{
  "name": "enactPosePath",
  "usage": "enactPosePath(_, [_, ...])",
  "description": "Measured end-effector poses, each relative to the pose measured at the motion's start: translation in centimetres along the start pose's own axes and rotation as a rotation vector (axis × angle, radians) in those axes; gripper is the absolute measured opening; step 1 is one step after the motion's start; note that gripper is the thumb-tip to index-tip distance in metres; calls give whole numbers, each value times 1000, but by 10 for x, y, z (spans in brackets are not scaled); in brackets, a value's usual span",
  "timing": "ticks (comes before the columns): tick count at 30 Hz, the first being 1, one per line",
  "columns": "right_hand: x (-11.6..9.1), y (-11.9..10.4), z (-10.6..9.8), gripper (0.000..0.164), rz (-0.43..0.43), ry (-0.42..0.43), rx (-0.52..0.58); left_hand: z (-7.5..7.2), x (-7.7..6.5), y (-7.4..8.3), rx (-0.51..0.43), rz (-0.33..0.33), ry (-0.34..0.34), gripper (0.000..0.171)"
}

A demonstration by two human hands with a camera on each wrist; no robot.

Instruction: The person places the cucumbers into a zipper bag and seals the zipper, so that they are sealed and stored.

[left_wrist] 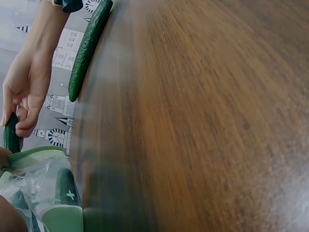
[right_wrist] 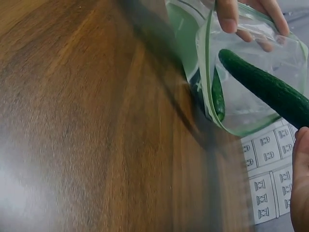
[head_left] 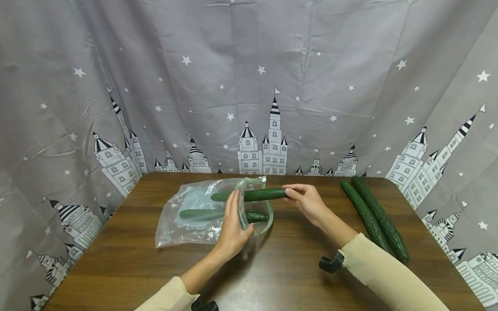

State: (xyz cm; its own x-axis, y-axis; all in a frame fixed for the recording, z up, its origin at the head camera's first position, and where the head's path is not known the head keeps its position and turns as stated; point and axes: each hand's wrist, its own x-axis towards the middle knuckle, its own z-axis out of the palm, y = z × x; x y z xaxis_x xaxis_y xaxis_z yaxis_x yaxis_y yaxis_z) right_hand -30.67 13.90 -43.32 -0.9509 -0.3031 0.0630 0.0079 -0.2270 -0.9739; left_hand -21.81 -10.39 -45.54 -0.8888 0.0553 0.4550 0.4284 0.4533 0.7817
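Note:
A clear zip bag [head_left: 167, 231] with a green-edged mouth lies on its side, its opening facing right. Inside it rests one cucumber [head_left: 256, 217], seen partly through the plastic. My left hand [head_left: 232, 226] grips the near side of the bag's mouth; in the right wrist view its thumb and fingers show at the green rim. Between thumb and fingers my right hand [head_left: 308, 203] pinches the right end of a second cucumber [head_left: 266, 194]. That cucumber's far end reaches through the opening into the bag, above the first one, as the right wrist view [right_wrist: 263, 84] cucumber shows.
Two more cucumbers [head_left: 383, 220] lie side by side at the right of the brown wooden table [head_left: 295, 276]. A grey curtain [head_left: 241, 52] printed with castles and stars hangs behind the table. A black wrist strap [head_left: 332, 262] sits by the right sleeve.

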Motion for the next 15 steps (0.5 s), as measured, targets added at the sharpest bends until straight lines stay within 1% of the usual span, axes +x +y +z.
enactPosePath(6, [4, 9, 13, 35, -2, -12, -27, 3, 0, 1, 33, 41, 12, 110])
enactPosePath(10, [6, 16, 24, 34, 2, -15, -11, 4, -1, 2, 55, 40, 19, 109])
enactPosePath(15, [10, 21, 37, 33, -1, -29, 9, 4, -1, 3, 52, 35, 20, 108])
